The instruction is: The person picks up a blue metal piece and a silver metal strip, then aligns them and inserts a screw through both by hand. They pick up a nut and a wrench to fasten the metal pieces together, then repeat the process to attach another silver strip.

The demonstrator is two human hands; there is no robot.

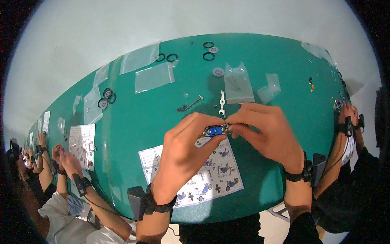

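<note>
Between my two hands is a small blue and metallic model part (214, 130), held above the printed instruction sheet (195, 171). My left hand (183, 142) is closed on its left side, thumb and fingers pinching it. My right hand (264, 130) pinches at its right end, and the fingertips hide what lies there. Just beyond my fingers lies a silver wrench-shaped piece (222, 103). A thin metal rod (194, 103) with small black parts (181, 109) rests to its left.
Clear plastic bags (239, 83) lie across the green table (260, 53). Black rings (209, 56) and grey discs (218, 72) sit at the back, wheels (107, 93) at left. Other people's hands work at left (69, 160) and right (348, 112); another sheet (82, 142) is at left.
</note>
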